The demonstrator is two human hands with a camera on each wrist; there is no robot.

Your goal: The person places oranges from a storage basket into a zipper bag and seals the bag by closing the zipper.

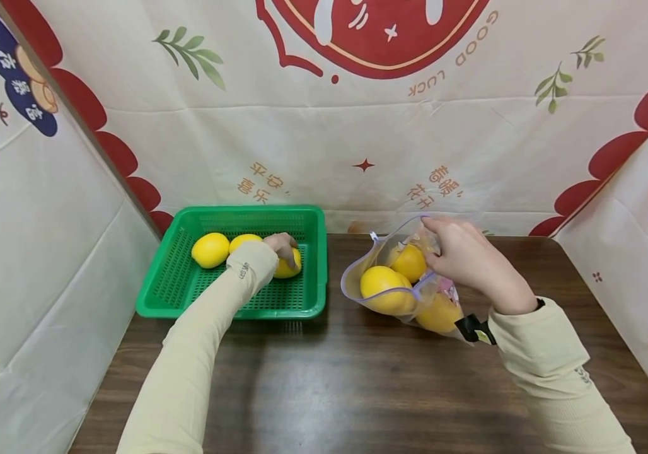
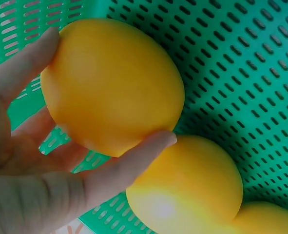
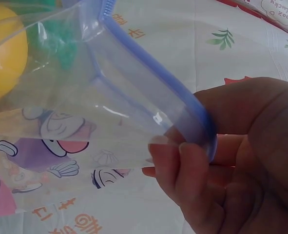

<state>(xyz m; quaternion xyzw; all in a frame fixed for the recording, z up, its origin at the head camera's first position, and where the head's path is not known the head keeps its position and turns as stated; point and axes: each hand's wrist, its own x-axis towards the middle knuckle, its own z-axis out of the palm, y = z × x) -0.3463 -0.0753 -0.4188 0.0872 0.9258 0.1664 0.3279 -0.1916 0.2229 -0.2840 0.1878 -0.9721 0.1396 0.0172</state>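
The left hand (image 1: 280, 244) was down inside the green basket (image 1: 315, 307), grasping a yellow fruit (image 1: 290, 265) near the basket's right wall. The left wrist view showed its fingers on one side of this fruit and its thumb along the other; whether the fruit touched the basket's floor could not be told. Farther left within the basket lay a middle fruit (image 1: 244, 241), partly hidden by the sleeve, and a leftmost fruit (image 1: 210, 250).

To the right of the basket, just beside it, a clear zip bag (image 1: 426, 290) stood with its mouth spread wide. The right hand (image 1: 462, 255), on the side of the bag away from the basket, pinched the purple rim (image 3: 156, 75) between thumb and fingers. At least three yellow fruits (image 1: 386, 287) were in the bag, whose film carried a cartoon print (image 3: 61, 129). A white slider (image 1: 374, 236) sat on the rim's end nearer the basket.

Basket and bag both rested on a dark wooden tabletop (image 1: 301, 384); behind the basket hung a printed white cloth (image 1: 307, 139).
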